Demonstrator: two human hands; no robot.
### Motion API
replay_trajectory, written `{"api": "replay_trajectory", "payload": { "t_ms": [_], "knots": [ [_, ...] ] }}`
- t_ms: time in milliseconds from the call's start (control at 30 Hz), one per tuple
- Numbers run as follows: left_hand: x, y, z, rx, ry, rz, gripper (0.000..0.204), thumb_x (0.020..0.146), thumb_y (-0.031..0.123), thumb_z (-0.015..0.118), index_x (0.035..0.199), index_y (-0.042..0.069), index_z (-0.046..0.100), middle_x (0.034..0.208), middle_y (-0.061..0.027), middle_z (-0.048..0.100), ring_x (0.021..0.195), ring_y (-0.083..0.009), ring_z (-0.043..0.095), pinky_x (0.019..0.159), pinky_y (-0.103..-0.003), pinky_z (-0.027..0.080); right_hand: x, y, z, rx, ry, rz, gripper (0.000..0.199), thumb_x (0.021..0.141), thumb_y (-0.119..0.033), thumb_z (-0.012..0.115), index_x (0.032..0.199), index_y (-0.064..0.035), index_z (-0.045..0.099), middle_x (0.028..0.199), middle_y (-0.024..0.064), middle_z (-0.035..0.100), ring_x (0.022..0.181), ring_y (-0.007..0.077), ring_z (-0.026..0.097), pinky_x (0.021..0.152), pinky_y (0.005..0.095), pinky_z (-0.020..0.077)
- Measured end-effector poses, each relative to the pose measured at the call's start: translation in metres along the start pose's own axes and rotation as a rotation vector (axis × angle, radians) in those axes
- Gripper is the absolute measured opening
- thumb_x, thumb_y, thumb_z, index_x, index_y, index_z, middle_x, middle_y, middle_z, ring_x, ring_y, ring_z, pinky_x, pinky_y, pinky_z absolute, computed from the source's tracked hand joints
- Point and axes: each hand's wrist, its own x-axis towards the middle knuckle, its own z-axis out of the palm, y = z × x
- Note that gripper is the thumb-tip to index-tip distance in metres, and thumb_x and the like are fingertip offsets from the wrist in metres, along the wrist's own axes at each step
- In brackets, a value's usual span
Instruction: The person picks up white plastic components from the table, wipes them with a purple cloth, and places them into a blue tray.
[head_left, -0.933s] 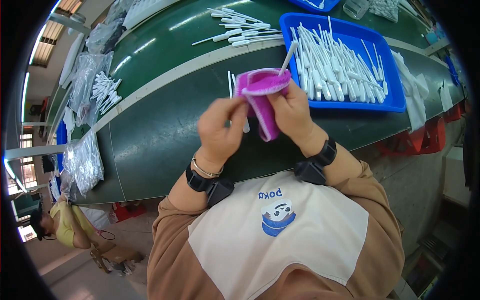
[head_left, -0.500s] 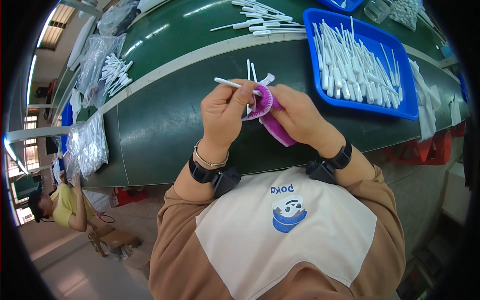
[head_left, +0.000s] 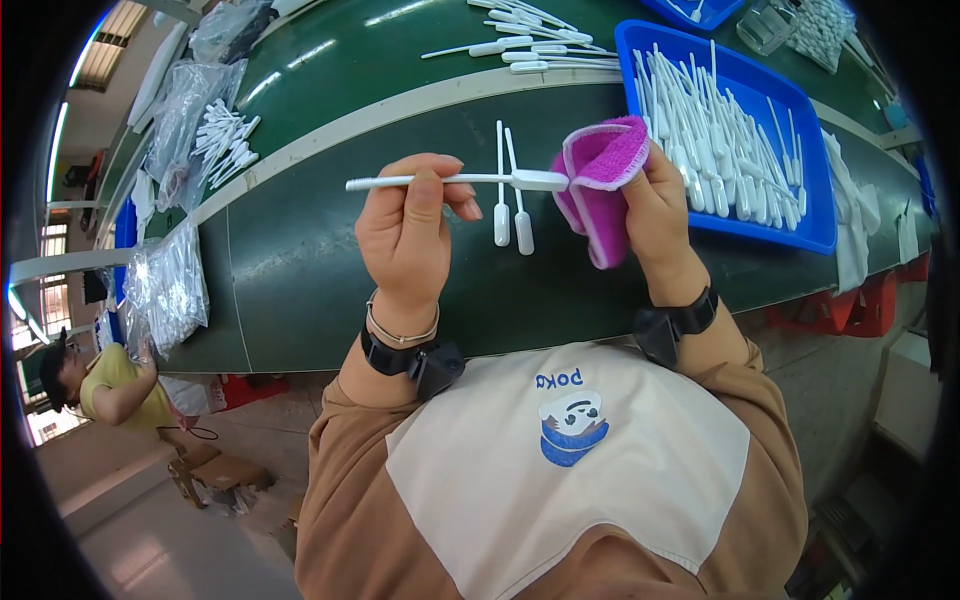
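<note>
My left hand (head_left: 406, 230) is closed on a white plastic dropper pipette (head_left: 540, 181), pinching its thin stem so that it lies nearly level, bulb to the right. My right hand (head_left: 662, 222) grips a folded magenta cloth (head_left: 608, 160) with white stitched edges. The bulb's end meets or nearly meets the cloth's left fold; I cannot tell whether they touch. Between my hands, behind the held pipette, two more dropper pipettes (head_left: 524, 232) lie side by side on the dark green table (head_left: 300, 270), bulbs toward me.
A blue tray (head_left: 740, 236) full of dropper pipettes stands at the right, with a white cloth (head_left: 850, 210) beside it. More pipettes (head_left: 540, 50) lie beyond the pale rail (head_left: 400, 105). Clear bags (head_left: 175, 290) line the left side. A person in yellow (head_left: 120, 385) is at far left.
My hands have moved apart. The pipette has come out of the magenta cloth, its bulb now showing. The cloth has moved right with my right hand, uncovering the two pipettes on the table.
</note>
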Motion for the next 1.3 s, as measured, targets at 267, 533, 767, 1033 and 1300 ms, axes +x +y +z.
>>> {"api": "replay_trajectory", "payload": {
  "t_ms": [267,533,767,1033,1300],
  "knots": [
    [-0.006,-0.004,0.01,0.41,-0.195,0.228,0.014,0.085,0.006,0.047,0.091,-0.004,0.053,0.078,-0.0086,0.057,0.063,-0.0137,0.055,0.056,-0.022,0.045,-0.007,0.007,0.027,0.063,-0.189,-0.034,0.021,0.086,-0.016,0.047,0.101,-0.0031,0.053,0.095,0.0064,0.057,0.08,0.0123,0.055,0.069,0.0232,0.0442],
    [-0.017,-0.014,0.022,0.404,-0.129,0.056,0.014,0.085,0.008,0.048,0.09,-0.004,0.053,0.071,-0.0079,0.057,0.062,-0.0131,0.057,0.054,-0.021,0.044,-0.014,0.003,0.027,-0.302,-0.198,0.066,0.024,0.088,-0.021,0.043,0.101,-0.0026,0.051,0.085,0.0061,0.057,0.074,0.0131,0.056,0.071,0.0239,0.0455],
    [-0.007,-0.006,0.014,0.105,0.047,-0.076,0.016,0.086,0.01,0.047,0.087,-0.004,0.053,0.066,-0.0076,0.056,0.056,-0.0119,0.054,0.052,-0.021,0.043,0.004,0.006,0.013,0.359,-0.03,0.36,0.027,0.088,-0.025,0.043,0.102,-0.0025,0.05,0.086,0.0062,0.058,0.075,0.0137,0.057,0.067,0.0249,0.0473],
    [-0.006,-0.008,0.012,0.215,0.062,-0.098,0.019,0.088,0.013,0.044,0.087,-0.004,0.054,0.068,-0.009,0.056,0.054,-0.0137,0.053,0.05,-0.021,0.043,-0.006,0.008,0.033,0.405,-0.15,0.389,0.028,0.089,-0.024,0.043,0.107,-0.003,0.049,0.089,0.0054,0.057,0.079,0.0108,0.054,0.072,0.0224,0.0442],
    [-0.012,-0.017,0.016,0.585,-0.147,0.182,0.015,0.086,0.012,0.048,0.086,-0.002,0.054,0.066,-0.0057,0.055,0.055,-0.0096,0.051,0.052,-0.02,0.042,-0.005,0.001,0.02,-0.008,-0.428,0.193,0.031,0.085,-0.016,0.046,0.112,-0.0009,0.046,0.097,0.0064,0.055,0.086,0.0121,0.054,0.074,0.023,0.0436]
  ]
}}
